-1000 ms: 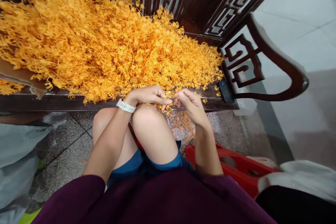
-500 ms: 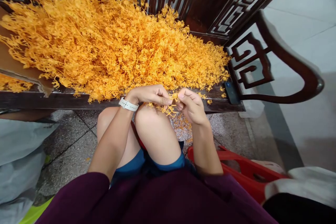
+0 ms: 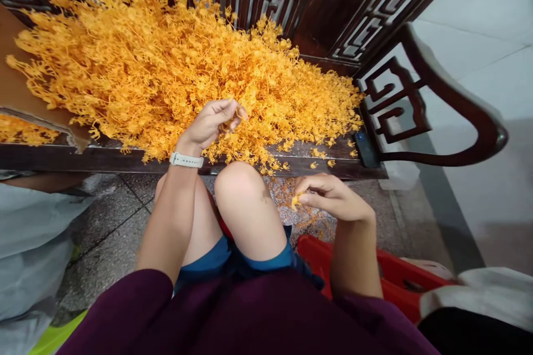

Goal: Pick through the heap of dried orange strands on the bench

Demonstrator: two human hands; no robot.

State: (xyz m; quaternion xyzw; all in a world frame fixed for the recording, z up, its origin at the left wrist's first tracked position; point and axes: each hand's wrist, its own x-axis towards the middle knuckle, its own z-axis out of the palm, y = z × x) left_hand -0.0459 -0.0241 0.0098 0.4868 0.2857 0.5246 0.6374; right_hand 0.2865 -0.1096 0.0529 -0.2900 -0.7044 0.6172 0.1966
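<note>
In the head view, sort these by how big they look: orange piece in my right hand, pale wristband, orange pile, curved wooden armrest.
1. Orange pile
2. Curved wooden armrest
3. Pale wristband
4. Orange piece, partly hidden

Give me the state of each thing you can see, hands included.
Orange pile: loosely heaped on the bench
Left hand: fingers curled at the pile; hold unclear
Right hand: pinching an orange sprig
Orange sprig: held apart from the pile
Wristband: worn, fastened
Cardboard: torn along one edge
Floor: scattered with orange scraps

Yel. bit (image 3: pixel 295 201) part. hid in R hand (image 3: pixel 331 197); cardbd. (image 3: pixel 12 69) cut, L edge.
</note>
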